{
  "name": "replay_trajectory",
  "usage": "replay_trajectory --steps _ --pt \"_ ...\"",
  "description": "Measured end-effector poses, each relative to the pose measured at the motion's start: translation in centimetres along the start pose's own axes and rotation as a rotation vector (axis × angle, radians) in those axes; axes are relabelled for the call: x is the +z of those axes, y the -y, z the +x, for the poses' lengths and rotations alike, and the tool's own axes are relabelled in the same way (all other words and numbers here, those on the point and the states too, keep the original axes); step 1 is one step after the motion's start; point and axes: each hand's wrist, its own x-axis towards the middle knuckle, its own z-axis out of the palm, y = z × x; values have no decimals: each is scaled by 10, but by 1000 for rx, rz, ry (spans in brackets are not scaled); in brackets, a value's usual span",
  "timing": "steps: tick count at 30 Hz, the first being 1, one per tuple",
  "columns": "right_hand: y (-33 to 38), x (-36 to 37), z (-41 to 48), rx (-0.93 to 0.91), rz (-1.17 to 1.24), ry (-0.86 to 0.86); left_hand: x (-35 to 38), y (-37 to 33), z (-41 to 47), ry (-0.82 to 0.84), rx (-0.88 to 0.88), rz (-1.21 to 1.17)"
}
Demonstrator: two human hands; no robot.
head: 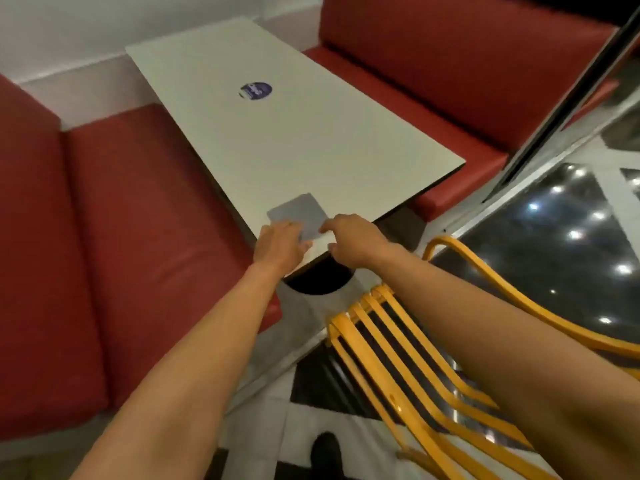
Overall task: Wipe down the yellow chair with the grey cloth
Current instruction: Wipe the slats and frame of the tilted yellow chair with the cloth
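Both arms are stretched out to the near corner of the white table (294,133), where the grey cloth (301,213) lies flat. The left hand (278,242) is pressed on its near edge, fingers spread, not gripping. The right hand (353,239) hovers loosely curled beside it. The yellow chair (398,358) sits below the right forearm, with red bench seats (138,220) on both sides

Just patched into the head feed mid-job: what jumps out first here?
Both hands meet at the near end of the white table: the left hand lies on the flat grey cloth, the right hand reaches its edge. The yellow chair with its slatted seat stands at lower right, under the right forearm. Red booth benches flank the table.
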Motion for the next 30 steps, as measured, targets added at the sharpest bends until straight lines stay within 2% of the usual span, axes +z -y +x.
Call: replay_trajectory --steps 5,8,10,14,17,19,22,24,26,30 --pt "4 19 27 52 -85 101 34 21 13 -120 163 137" --pt "2 33 31 68 -111 95 46 24 17 -209 174 210" --pt "-1 38 32 85 -107 47 44 22 21 -255 146 162" --pt "-2 34 33 44 -209 -85 28 0 13 -287 46 -105" --pt "-4 24 26 19 -246 -197 18 -10 -2 -182 37 -315" --pt "-7 15 15 -6 -283 -193 13 -17 -13 -54 9 -467" --pt "-13 3 -14 0 -215 -76 12 -35 -37 45 -141 -749" --pt "-16 -4 -41 -1 -108 18 10 -45 -62 146 -254 -1108" --pt "-23 -9 -71 -10 -6 131 17 -52 -93 304 -235 -1427" --pt "-44 2 -115 -43 182 299 55 -71 -153 597 -134 -1750"
